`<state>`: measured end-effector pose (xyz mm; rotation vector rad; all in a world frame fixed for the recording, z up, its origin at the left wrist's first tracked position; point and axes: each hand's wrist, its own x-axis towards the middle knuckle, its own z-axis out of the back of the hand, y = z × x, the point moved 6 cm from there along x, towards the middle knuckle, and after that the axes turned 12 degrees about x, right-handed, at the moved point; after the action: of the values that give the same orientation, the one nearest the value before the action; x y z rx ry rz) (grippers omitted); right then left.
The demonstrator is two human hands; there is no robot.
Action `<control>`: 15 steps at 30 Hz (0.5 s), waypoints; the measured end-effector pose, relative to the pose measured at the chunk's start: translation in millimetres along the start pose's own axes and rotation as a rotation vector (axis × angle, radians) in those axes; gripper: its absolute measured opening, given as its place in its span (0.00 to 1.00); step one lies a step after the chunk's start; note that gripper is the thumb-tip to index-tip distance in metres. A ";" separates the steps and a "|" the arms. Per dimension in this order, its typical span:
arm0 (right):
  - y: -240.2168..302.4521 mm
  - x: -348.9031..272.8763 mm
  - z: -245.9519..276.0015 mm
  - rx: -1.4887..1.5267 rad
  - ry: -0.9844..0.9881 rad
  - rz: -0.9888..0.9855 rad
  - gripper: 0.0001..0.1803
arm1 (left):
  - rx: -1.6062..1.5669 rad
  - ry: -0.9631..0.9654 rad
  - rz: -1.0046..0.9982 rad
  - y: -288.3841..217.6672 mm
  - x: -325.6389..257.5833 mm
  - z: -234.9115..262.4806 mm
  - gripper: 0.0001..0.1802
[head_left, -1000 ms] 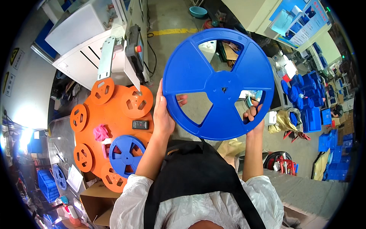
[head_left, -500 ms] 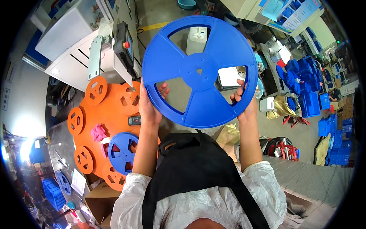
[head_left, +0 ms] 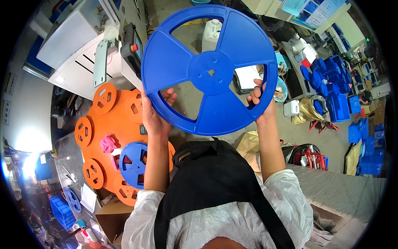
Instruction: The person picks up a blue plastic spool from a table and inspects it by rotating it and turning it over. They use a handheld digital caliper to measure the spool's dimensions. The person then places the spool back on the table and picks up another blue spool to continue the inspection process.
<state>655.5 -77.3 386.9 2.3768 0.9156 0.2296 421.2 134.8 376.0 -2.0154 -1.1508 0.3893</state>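
Note:
I hold up a large blue plastic reel disc (head_left: 243, 41) with both hands, its face toward me. Wide openings and a small centre hole pierce it. My left hand (head_left: 156, 114) grips the lower left rim, with fingertips showing through an opening. On the lower right rim, my right hand (head_left: 265, 103) has its fingers curled through another opening. Below and left, a second blue reel disc (head_left: 133, 164) lies on an orange turntable (head_left: 108, 139), apart from my hands. Smaller orange slotted discs (head_left: 104, 98) stand around the turntable's edge.
A white machine (head_left: 78, 58) with a control panel (head_left: 132, 50) stands at the far left. A pink cloth (head_left: 108, 144) lies on the turntable. Right of me are a grey ledge (head_left: 331, 189), a white jug (head_left: 291, 108) and blue bins (head_left: 338, 107). A cardboard box (head_left: 114, 213) sits at lower left.
The held blue disc has shifted left and slightly up, closer to me and larger in view. Both hands keep their grip on its rim.

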 end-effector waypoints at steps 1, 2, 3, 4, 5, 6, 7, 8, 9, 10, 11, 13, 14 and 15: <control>0.2 0.6 -0.8 -0.001 0.009 0.002 0.18 | 0.006 0.019 -0.023 -1.3 -0.5 -0.2 0.25; 0.8 0.8 -2.5 -0.002 0.018 0.004 0.18 | 0.010 0.015 -0.030 -1.3 -0.4 1.1 0.27; 1.2 1.1 -4.0 -0.003 0.026 0.007 0.18 | 0.014 0.012 -0.037 -1.0 0.0 2.6 0.29; 1.2 1.2 -5.0 -0.003 0.028 0.004 0.18 | 0.017 0.009 -0.043 -0.9 0.2 3.2 0.32; 1.4 1.2 -6.0 -0.004 0.030 0.002 0.19 | 0.007 0.005 -0.043 -1.0 0.1 2.7 0.31; 1.4 1.4 -6.0 -0.004 0.031 0.000 0.19 | -0.003 0.001 -0.044 -1.2 -0.2 2.0 0.31; 0.7 2.5 -3.7 -0.002 0.005 -0.019 0.19 | -0.013 -0.002 -0.043 -1.2 -0.7 1.4 0.30; 0.2 4.4 -1.5 -0.001 -0.020 -0.038 0.19 | -0.016 -0.025 -0.029 -0.1 -1.6 2.3 0.30; -1.3 6.0 -0.7 0.003 -0.045 -0.058 0.19 | -0.017 -0.048 -0.017 0.6 -2.9 4.2 0.29; -2.6 6.7 -1.2 0.006 -0.080 -0.083 0.18 | -0.019 -0.071 -0.004 1.3 -4.2 6.2 0.29; -3.1 6.4 -2.8 0.002 -0.139 -0.109 0.17 | -0.031 -0.045 0.002 3.0 -4.7 8.3 0.28; -6.1 10.1 0.6 0.018 -0.187 -0.162 0.15 | -0.057 0.009 0.018 5.3 -4.3 11.7 0.26; -7.8 10.8 1.1 0.020 -0.198 -0.176 0.14 | -0.051 -0.018 0.031 6.5 -6.2 14.1 0.23; -10.5 10.9 2.0 0.022 -0.208 -0.193 0.14 | -0.044 -0.046 0.044 6.7 -9.2 13.9 0.21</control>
<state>658.5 -64.7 378.8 2.2619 1.0408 -0.1017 412.0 131.7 360.9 -2.0827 -1.1542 0.4383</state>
